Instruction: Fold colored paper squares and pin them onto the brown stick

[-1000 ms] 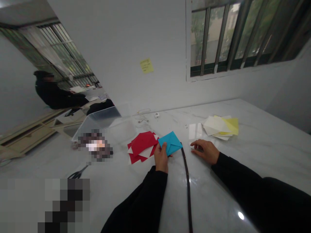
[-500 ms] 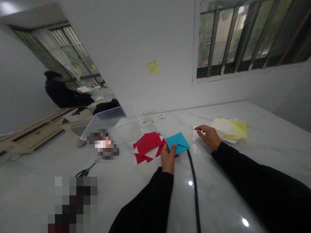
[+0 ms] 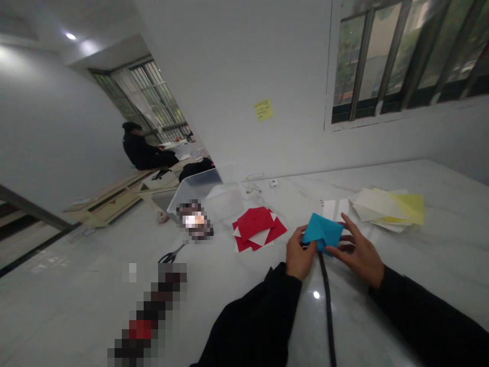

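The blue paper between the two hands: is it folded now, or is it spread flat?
Folded: the small blue paper piece shows overlapping flaps and crease lines, held between left hand and right hand.

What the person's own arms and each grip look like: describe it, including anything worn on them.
Both arms wear long, plain black sleeves, the left sleeve and the right sleeve, reaching about to the wrists, with no stripe or marking visible. The left grip and right grip are ungloved human hands; no ring or watch shows.
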Demonstrator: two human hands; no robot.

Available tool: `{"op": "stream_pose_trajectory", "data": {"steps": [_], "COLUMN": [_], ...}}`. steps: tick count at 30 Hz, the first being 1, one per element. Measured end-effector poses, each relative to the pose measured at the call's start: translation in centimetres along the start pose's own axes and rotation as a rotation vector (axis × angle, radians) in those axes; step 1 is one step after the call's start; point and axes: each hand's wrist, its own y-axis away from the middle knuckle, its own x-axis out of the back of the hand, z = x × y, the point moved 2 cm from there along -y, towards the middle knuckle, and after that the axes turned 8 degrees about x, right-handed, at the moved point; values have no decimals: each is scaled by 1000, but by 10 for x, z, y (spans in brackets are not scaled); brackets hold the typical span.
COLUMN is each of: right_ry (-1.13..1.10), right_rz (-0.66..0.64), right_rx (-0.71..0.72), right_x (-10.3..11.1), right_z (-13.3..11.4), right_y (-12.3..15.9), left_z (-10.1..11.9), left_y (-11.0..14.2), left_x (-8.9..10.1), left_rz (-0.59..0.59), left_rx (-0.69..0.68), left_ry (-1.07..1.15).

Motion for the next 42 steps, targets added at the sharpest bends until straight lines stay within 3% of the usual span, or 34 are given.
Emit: {"op": "stream_pose_trajectory", "data": {"steps": [6, 13, 15, 18, 20, 26, 34, 42], "right_ry": [213, 28, 40, 114, 142, 152, 152, 121], "right_rz": [41, 108, 116, 17, -32, -13, -79, -143], "right_rx": [63, 13, 92, 261, 296, 208, 235, 209], "right_x": [6, 10, 13, 13, 13, 14, 13, 12], "right_z": [3, -8, -13, -19, -20, -19, -29, -25], "right_y": [-3, -4, -6, -9, -10, -15, -15, -13], "left_z": [-3, 0, 1, 2, 4, 9, 12, 6], "left_y": [5, 1, 1, -1, -2, -4, -2, -11], "left_x": [-7, -6, -6, -6, -5, -1, -3, 2], "left_rz": [-86, -70, -70, -65, -51, -38, -81, 9], "left_rx": [-39, 53, 86, 119, 128, 154, 136, 245], "left_ry": [-28, 107, 141, 172, 182, 203, 165, 365]}}
